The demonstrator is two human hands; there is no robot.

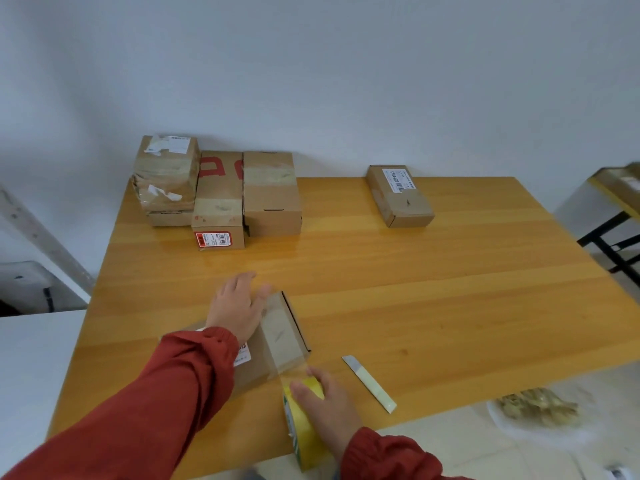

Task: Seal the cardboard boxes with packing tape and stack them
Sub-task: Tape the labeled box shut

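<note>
A flat cardboard box point(277, 344) lies near the front of the wooden table point(433, 306). My left hand point(239, 306) presses flat on the box's far end, fingers spread. My right hand point(329, 407) grips a yellow roll of packing tape point(304, 434) at the box's near right corner. A clear strip of tape runs from the roll up over the box top. Sealed boxes stand in a group point(221, 192) at the back left, some stacked. One more box point(398, 195) with a white label lies alone at the back right.
A utility knife blade point(369, 382) lies on the table just right of the tape roll. A second table point(616, 192) stands at the far right. A white bag of scraps point(536, 407) sits on the floor by the table's front right edge.
</note>
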